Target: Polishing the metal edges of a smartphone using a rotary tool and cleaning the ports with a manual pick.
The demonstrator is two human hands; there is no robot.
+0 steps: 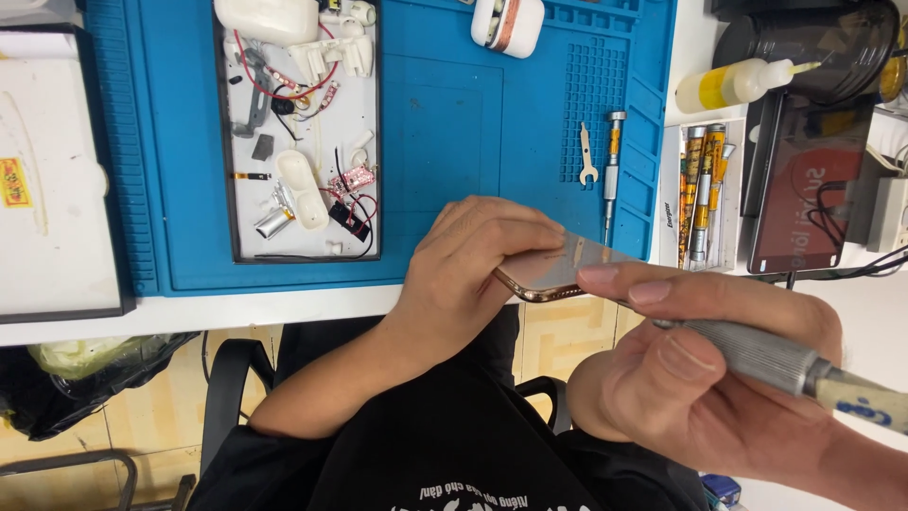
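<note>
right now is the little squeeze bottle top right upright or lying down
Lying down: the squeeze bottle rests on its side on the white table, nozzle pointing right toward the dark round container.

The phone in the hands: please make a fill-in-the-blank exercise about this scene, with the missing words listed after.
1. The left hand grips a phone with a ____ coloured frame.
2. The right hand holds a tool with a knurled ____ handle.
3. The work mat on the table is ____.
4. A small white wrench lies beside a ____.

Missing words: gold; metal; blue; screwdriver
</note>
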